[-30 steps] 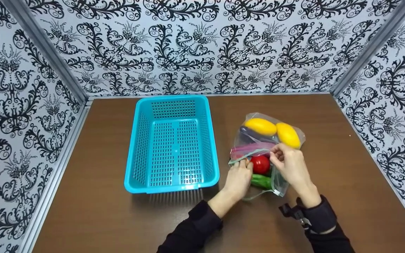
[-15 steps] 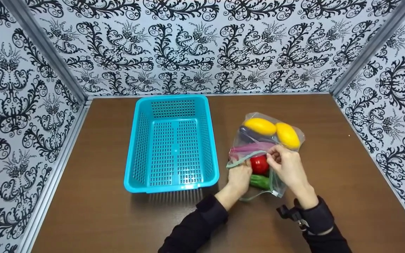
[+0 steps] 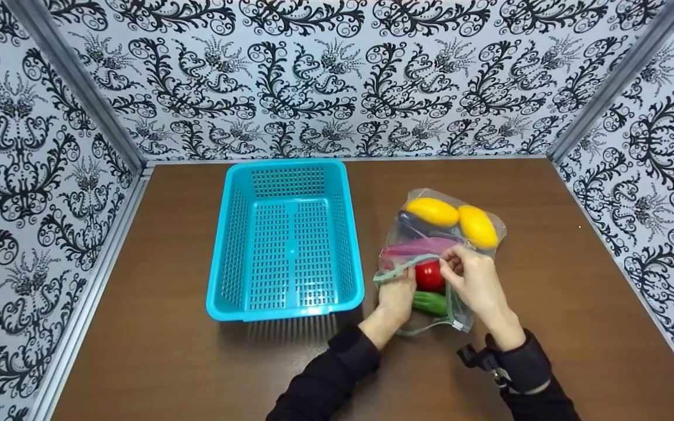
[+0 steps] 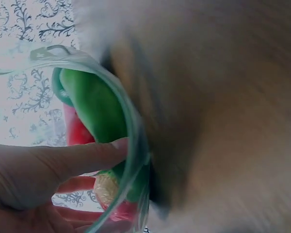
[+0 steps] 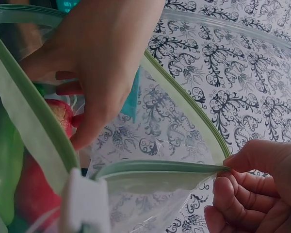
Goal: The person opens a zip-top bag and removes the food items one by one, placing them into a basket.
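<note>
Zip-lock bag (image 3: 460,305) is laid between basket (image 3: 356,257) and right edge of the desk (image 3: 571,292), its rim (image 3: 398,271) pinched by right hand (image 3: 477,279), presumably spread for left hand (image 3: 397,297), inserted by green pepper (image 4: 98,104), grip unclear.

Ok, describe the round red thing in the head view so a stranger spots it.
Right of the blue basket lies a clear zip bag. In its near half, between the left hand and right hand, look for the red thing: glossy and rounded, unlike the longish green vegetable alongside.
</note>
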Tool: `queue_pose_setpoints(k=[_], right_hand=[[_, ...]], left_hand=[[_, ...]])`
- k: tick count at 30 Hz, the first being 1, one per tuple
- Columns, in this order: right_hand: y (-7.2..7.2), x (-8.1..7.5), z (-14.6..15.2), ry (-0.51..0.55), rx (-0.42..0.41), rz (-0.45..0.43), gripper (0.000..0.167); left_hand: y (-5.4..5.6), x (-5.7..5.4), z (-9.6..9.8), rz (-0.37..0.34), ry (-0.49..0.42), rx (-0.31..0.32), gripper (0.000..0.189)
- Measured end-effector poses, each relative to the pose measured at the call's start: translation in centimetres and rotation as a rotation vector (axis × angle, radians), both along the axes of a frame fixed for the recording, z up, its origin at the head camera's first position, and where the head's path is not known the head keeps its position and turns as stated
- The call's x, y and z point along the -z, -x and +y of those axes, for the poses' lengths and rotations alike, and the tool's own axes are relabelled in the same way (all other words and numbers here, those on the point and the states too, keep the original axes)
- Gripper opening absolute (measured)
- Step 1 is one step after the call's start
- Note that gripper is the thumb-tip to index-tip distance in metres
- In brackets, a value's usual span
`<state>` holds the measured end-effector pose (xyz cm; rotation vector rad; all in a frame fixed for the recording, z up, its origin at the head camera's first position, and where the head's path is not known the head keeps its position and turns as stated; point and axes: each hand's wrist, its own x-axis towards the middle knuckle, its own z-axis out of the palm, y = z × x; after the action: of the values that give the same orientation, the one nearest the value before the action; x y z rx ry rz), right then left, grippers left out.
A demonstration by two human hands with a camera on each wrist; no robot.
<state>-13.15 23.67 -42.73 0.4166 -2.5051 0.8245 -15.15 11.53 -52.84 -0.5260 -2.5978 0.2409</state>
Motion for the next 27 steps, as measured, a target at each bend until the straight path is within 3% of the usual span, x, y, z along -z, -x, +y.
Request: queue_pose_setpoints(k=[5, 9, 13, 17, 22, 27], right_hand=[[0.0, 0.4, -0.1, 0.002, -0.007, -0.001, 0.007], [0.1, 0.5, -0.1, 0.009, -0.012, 0.002, 0.006], [0.1, 0.4, -0.1, 0.008, -0.001, 0.004, 0.007], [0.1, 0.6, -0.1, 0.008, 0.009, -0.018, 0.006], [0.1, 0.9, -0.1, 0.013, 0.016, -0.036, 0.005], [0.1, 0.8, 0.0, 0.010, 0.017, -0.036, 0.006]], left_hand=[[-0.1, 0.3, -0.1, -0.073, -0.003, 0.009, 0.036], [0.0, 0.4, -0.1, -0.050, -0.024, 0.011, 0.027], [0.2, 0.3, -0.2, -0.033, -0.028, 0.061, 0.006], [0.2, 0.2, -0.3, -0.077, -0.051, 0.095, 0.017], [-0.1, 0.2, -0.6, -0.050, -0.085, 0.105, 0.017], [-0.7, -0.7, -1.0, -0.036, -0.116, 0.146, 0.017]])
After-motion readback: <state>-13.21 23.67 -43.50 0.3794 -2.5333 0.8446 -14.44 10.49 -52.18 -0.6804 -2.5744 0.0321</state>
